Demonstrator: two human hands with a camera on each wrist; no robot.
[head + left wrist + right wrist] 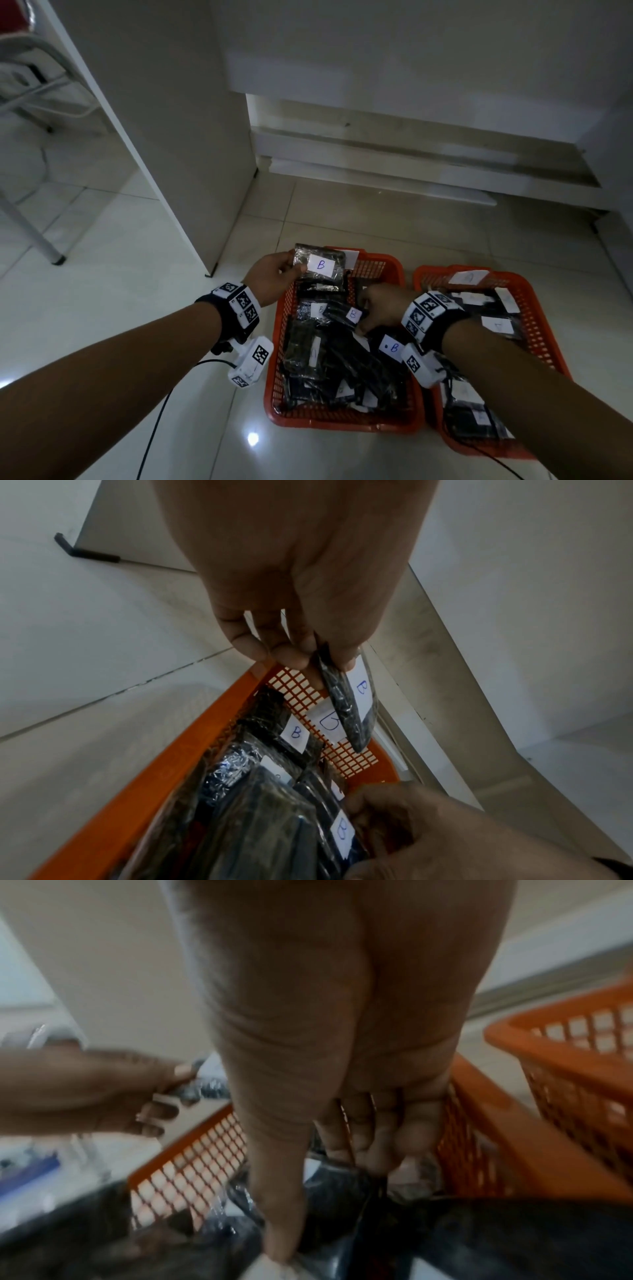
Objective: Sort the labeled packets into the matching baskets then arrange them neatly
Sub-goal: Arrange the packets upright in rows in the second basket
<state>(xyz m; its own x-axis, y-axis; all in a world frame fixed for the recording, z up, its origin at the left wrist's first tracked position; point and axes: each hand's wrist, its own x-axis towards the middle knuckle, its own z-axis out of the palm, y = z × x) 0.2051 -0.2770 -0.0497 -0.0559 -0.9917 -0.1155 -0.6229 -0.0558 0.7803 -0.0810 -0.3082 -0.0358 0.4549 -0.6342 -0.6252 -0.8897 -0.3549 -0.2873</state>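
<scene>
Two orange mesh baskets stand side by side on the tiled floor. The left basket point(339, 423) holds several black wrapped packets with "B" labels, and the right basket point(544, 329) holds packets with white labels. My left hand point(274, 277) pinches one black "B" packet point(320, 269) above the left basket's far corner; in the left wrist view this packet point(346, 710) hangs edge-on from my left hand point(301, 653). My right hand point(380, 308) reaches into the left basket, its fingers curled round another "B" packet point(354, 314). In the blurred right wrist view my right hand point(329, 1191) covers most of that packet.
A white cabinet panel point(178, 164) stands just left of and behind the baskets, with a low white shelf point(411, 171) behind them. Metal chair legs point(30, 226) stand at the far left. A black cable point(161, 407) runs over the floor under my left arm.
</scene>
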